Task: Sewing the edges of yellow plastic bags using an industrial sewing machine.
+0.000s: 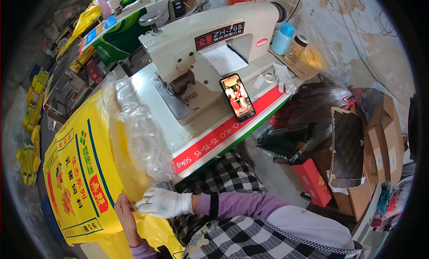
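Note:
A stack of yellow printed woven bags (pixel 89 143) drapes over the left end of the sewing machine table. My bare left hand (pixel 127 216) pinches the near edge of the yellow bag at its lower right corner. Beside it, almost touching, my right hand (pixel 167 202) in a white glove has its fingers curled onto the same edge. A clear plastic liner (pixel 140 129) sticks out crumpled from the bag's side, lying against the table. More yellow bag material (pixel 154 232) hangs below my hands, over my lap. My fingertips are partly hidden by the bag.
A large cream sewing machine (pixel 214 40) stands on the white table (pixel 156 120). On the table lie a lit phone (pixel 237 97), a written paper (pixel 222 58) and white gloves (pixel 283 77). A blue bottle (pixel 283 39) and a jar (pixel 296 48) stand behind. Cardboard (pixel 382 143) and a red box (pixel 313 182) are at right.

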A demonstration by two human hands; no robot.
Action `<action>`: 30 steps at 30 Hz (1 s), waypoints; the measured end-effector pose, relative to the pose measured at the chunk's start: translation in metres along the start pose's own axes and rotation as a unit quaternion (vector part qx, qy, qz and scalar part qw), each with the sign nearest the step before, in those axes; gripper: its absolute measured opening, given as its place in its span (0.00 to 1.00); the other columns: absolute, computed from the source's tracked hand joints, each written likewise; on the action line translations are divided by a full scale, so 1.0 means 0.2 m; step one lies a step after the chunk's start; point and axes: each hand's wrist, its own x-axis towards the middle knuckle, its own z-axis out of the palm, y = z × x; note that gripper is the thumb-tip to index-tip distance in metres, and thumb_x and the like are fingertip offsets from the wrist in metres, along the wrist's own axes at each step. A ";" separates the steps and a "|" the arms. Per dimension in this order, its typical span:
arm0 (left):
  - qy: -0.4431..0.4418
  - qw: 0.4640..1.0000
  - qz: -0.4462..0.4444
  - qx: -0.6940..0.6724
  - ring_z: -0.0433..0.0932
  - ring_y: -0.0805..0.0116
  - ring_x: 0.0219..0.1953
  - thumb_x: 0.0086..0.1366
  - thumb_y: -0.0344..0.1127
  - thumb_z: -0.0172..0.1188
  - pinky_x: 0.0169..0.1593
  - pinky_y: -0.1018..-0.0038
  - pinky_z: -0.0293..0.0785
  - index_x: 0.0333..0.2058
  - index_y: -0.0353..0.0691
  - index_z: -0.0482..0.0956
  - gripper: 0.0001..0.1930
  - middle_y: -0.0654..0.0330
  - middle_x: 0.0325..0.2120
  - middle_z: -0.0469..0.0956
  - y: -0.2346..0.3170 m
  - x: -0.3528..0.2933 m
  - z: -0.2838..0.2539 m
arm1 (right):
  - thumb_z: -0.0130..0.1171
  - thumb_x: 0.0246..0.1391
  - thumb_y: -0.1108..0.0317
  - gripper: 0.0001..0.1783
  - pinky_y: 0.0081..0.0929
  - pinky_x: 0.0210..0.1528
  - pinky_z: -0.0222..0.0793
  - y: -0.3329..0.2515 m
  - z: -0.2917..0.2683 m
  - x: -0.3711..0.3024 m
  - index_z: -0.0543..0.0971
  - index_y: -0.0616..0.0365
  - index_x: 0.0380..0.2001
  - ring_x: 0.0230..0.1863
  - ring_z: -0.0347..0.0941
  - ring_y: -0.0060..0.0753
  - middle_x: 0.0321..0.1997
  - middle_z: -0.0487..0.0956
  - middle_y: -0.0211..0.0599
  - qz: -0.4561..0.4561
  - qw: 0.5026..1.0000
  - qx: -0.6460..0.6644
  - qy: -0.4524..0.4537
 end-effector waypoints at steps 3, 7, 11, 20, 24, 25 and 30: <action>-0.013 0.991 0.034 0.129 0.62 0.85 0.22 0.67 0.27 0.56 0.26 0.81 0.57 0.26 0.40 0.68 0.09 0.73 0.20 0.65 0.05 -0.05 0.03 | 0.56 0.53 0.65 0.08 0.42 0.42 0.69 -0.03 0.02 0.01 0.75 0.55 0.36 0.39 0.73 0.49 0.38 0.76 0.36 -0.021 0.997 0.070 0.005; 0.039 0.984 0.041 0.167 0.67 0.83 0.28 0.66 0.25 0.57 0.31 0.82 0.62 0.35 0.37 0.74 0.01 0.66 0.27 0.73 0.09 -0.23 -0.11 | 0.57 0.48 0.64 0.11 0.41 0.36 0.72 0.04 0.10 0.07 0.78 0.56 0.34 0.35 0.77 0.46 0.32 0.79 0.39 0.155 0.982 0.094 0.046; 0.057 0.863 0.053 0.499 0.75 0.64 0.28 0.64 0.31 0.60 0.34 0.68 0.73 0.36 0.33 0.76 0.07 0.55 0.28 0.78 0.14 -0.54 -0.25 | 0.57 0.45 0.64 0.09 0.43 0.30 0.72 -0.09 0.54 0.16 0.82 0.55 0.21 0.24 0.77 0.40 0.23 0.81 0.39 0.034 0.951 -0.220 -0.216; 0.296 0.910 0.117 0.265 0.71 0.62 0.18 0.63 0.31 0.65 0.24 0.68 0.67 0.26 0.31 0.78 0.10 0.55 0.17 0.75 0.09 -1.23 -0.47 | 0.59 0.53 0.54 0.18 0.44 0.43 0.72 0.55 -0.03 0.35 0.81 0.55 0.40 0.37 0.77 0.46 0.36 0.81 0.42 -0.050 0.958 -0.226 0.167; 0.266 0.852 0.096 0.441 0.74 0.66 0.21 0.62 0.29 0.65 0.27 0.72 0.73 0.28 0.28 0.79 0.08 0.54 0.20 0.78 0.32 -1.16 -0.31 | 0.64 0.51 0.51 0.31 0.41 0.56 0.68 0.69 -0.33 0.39 0.73 0.50 0.57 0.52 0.73 0.51 0.49 0.77 0.47 0.279 0.943 0.069 0.169; 0.262 0.860 0.121 0.420 0.75 0.66 0.22 0.62 0.28 0.65 0.29 0.72 0.74 0.28 0.28 0.80 0.08 0.53 0.20 0.79 0.33 -1.14 -0.31 | 0.65 0.50 0.52 0.34 0.42 0.56 0.68 0.70 -0.37 0.38 0.70 0.49 0.60 0.53 0.73 0.53 0.50 0.77 0.49 0.271 0.925 0.023 0.264; 0.301 0.907 0.122 0.269 0.80 0.63 0.31 0.62 0.26 0.64 0.33 0.72 0.76 0.34 0.25 0.80 0.07 0.49 0.31 0.81 0.14 -1.17 -0.39 | 0.71 0.44 0.49 0.55 0.41 0.60 0.64 0.61 -0.30 0.32 0.53 0.61 0.68 0.58 0.69 0.50 0.56 0.73 0.56 0.375 0.867 -0.223 0.240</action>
